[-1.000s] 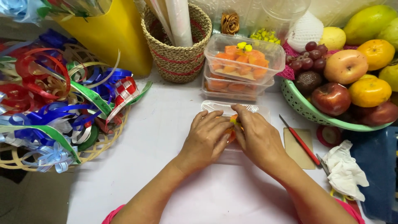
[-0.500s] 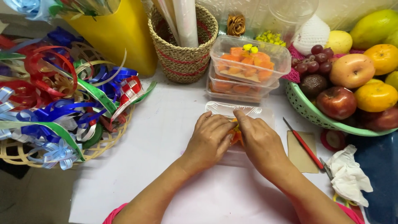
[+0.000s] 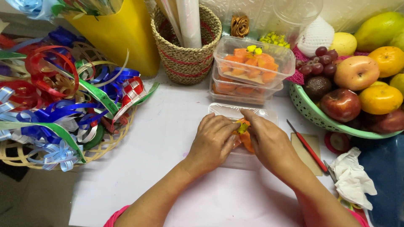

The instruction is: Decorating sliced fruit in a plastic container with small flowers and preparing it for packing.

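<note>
Both hands over a clear shallow tray (image 3: 242,112) at mid-tabletop, a little toward the near edge. Left hand (image 3: 212,141) and right hand (image 3: 269,141) meeting knuckle to knuckle, fingers (image 3: 229,126) curled narrow and pinched together on orange fruit pieces (image 3: 245,138) topped by a small yellow flower (image 3: 243,126). Fruit lying directly between the two sets of fingertips, neither hand clearly nearer; long axis of the orange wedge running roughly from far edge toward near edge, slanting slightly right under the right palm. Exact grip hidden by the knuckles, so cannot tell which fingertips actually bear on the flower. Just beyond the tray, toward the far edge, stacked clear boxes (image 3: 252,69) filled with the same orange fruit, the top one carrying its own yellow flowers. Far-left of those, a woven basket (image 3: 187,54) with rolled paper, and a yellow bag (image 3: 122,35). Along the left edge, a flat wicker tray (image 3: 109,143) heaped with ribbon bows (image 3: 63,96). At the right edge, a green fruit basket (image 3: 311,111); near it a red-handled knife (image 3: 307,145) on a small board, and a crumpled tissue (image 3: 351,178) toward the near-right corner.
</note>
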